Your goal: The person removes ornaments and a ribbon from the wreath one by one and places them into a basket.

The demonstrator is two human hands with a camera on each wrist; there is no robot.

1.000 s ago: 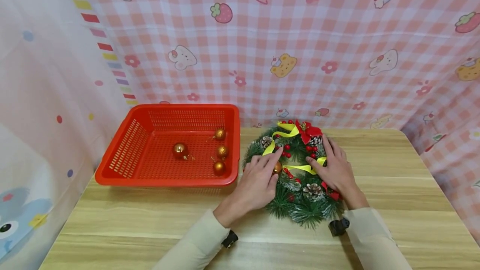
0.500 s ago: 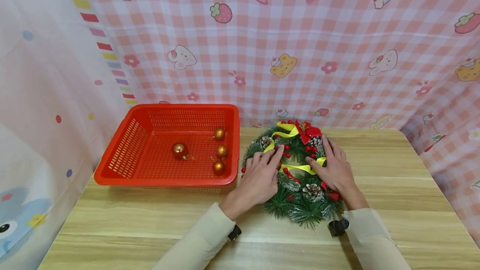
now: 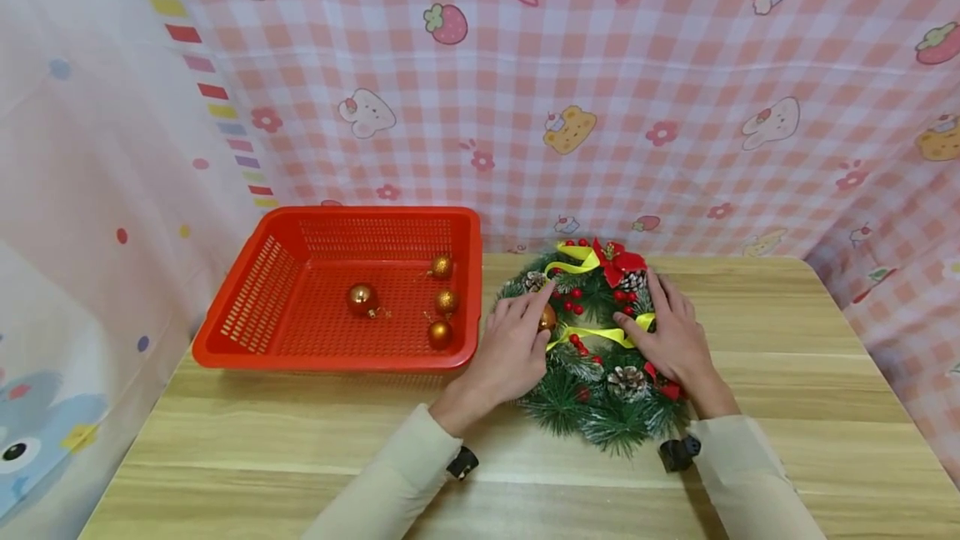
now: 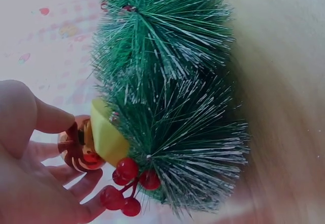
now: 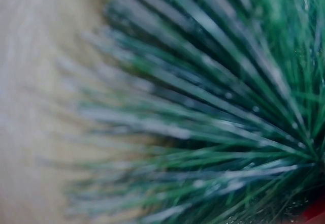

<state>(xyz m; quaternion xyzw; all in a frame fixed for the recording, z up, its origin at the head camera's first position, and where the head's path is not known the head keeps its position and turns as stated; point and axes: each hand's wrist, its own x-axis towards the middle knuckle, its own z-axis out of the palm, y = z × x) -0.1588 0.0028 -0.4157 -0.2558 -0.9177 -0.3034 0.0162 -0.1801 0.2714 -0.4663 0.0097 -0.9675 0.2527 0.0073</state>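
A green Christmas wreath with pine cones, red berries, red poinsettias and a yellow ribbon lies on the table. Over its left side, my left hand holds a shiny copper-gold Christmas ball. The left wrist view shows thumb and fingers around that ball, close beside the yellow ribbon and red berries. My right hand rests on the wreath's right side, its fingers extended and its thumb reaching toward the ring's inner edge. Only blurred frosted needles fill most of the right wrist view.
Left of the wreath stands a red plastic basket. Inside are a larger shiny ball and several smaller gold balls. A pink checked curtain hangs behind the wooden table.
My left hand shifted slightly right, then back left and a little farther from me, with the ball. My right hand stays in place on the wreath.
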